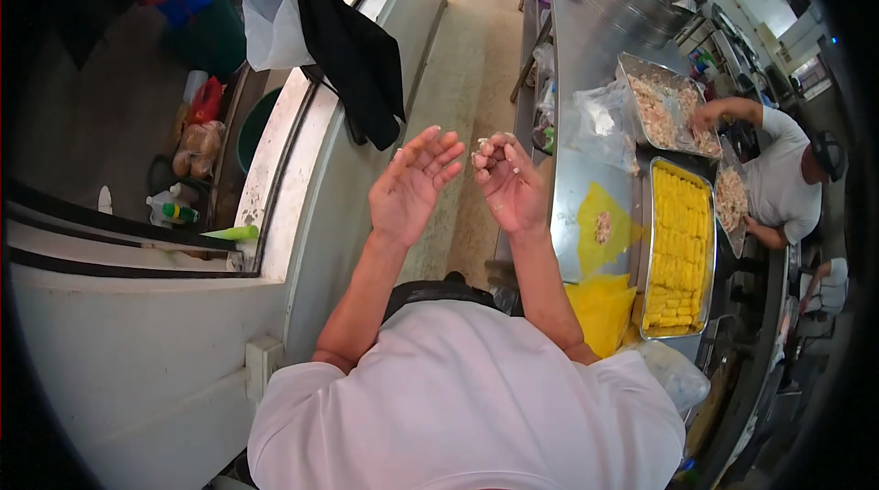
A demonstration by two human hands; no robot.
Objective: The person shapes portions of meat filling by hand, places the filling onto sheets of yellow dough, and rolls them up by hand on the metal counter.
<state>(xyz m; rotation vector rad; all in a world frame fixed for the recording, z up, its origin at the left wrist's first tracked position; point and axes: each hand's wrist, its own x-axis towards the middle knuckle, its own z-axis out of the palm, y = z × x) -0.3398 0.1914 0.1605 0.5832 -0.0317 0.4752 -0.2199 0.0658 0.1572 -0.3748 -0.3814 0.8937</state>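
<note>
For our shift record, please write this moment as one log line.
left hand: open, empty; right hand: half-curled, pale-flecked; yellow sheet: filling on top; tray: yellow rolls

Pale, worn floor [472, 59]; white wall [137, 343] with ledge [270, 156] left; long steel table [566, 180] right.

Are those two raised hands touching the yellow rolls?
No, the left hand and right hand are held apart from the yellow rolls.
</note>
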